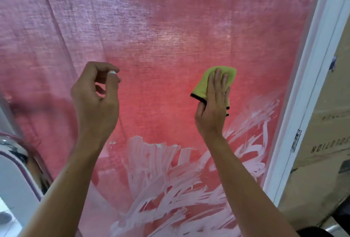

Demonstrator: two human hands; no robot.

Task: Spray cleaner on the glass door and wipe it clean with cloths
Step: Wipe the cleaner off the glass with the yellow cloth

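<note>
I am pressing a folded yellow-green cloth flat against the glass door with my right hand, my fingers lying straight and together over it while my thumb is tucking under its black-trimmed lower edge. The cloth is sitting on the glass at about mid-height, right of centre, above the smeared area. My left hand is hovering in front of the pane to the left, well apart from the cloth, its fingers curling loosely and gripping nothing; a dab of white foam is sitting on one fingertip. Streaks of white cleaner foam are covering the lower part of the glass, fanning out below and to the right of my right wrist. Behind the glass a pink-red curtain is hanging, showing its weave and folds. The white door frame is running along the right side, with a metal hinge on it, and a brown cardboard box is standing beyond it. A shiny chrome door handle is showing at the left edge.
</note>
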